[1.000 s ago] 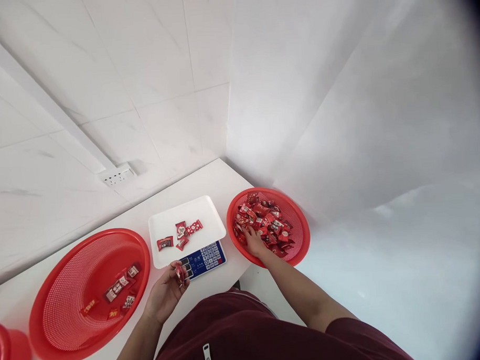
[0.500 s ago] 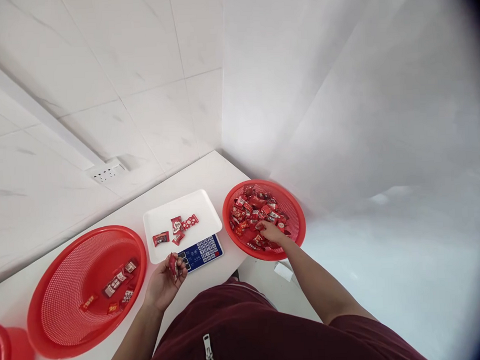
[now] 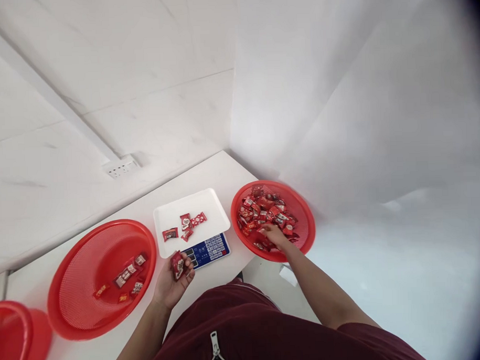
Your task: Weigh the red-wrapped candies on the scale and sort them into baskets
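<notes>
My left hand (image 3: 173, 282) holds a red wrapped candy (image 3: 178, 264), its printed front facing up, just before the near edge of the scale's white tray (image 3: 209, 202). Several more red candies (image 3: 186, 221) lie on that tray. My right hand (image 3: 275, 236) reaches into the right red basket (image 3: 306, 219), fingers bent and closed at the near side of a heap of red candies (image 3: 264, 205). Its fingertips touch the wrappers; what they grip, if anything, is hard to make out.
The scale's blue keypad (image 3: 213, 250) faces me on the white table (image 3: 220, 173). A larger red basket (image 3: 76, 275) with a few candies stands left of the scale. Another red container (image 3: 38, 334) is cut off at the lower left. A wall socket (image 3: 121, 166) is behind.
The candy in my left hand has turned so its printed face shows. My right hand stays in the heap. The whole view has shifted, with everything sitting slightly further right.
</notes>
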